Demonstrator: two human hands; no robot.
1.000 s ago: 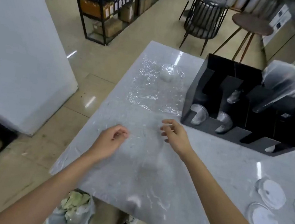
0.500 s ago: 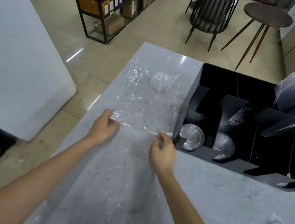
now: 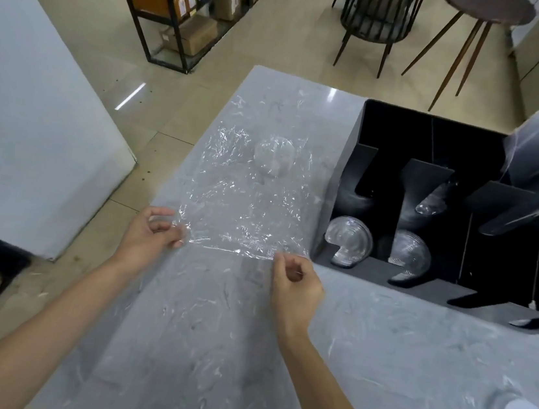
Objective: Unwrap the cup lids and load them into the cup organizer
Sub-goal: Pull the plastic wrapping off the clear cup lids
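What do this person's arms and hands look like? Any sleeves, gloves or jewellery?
Both forearms are bare up to the frame edge, with no sleeves showing. The left hand and right hand wear no gloves, and no rings, watch or bracelets are visible.

Your 2 forearms are bare to the frame's edge; no sleeve shows; your left hand (image 3: 150,235) and right hand (image 3: 295,287) wear nothing.

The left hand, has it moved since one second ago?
Yes. The left hand went forward, toward the near edge of the plastic wrap, closer to the front of the black organizer, and now pinches the wrap.
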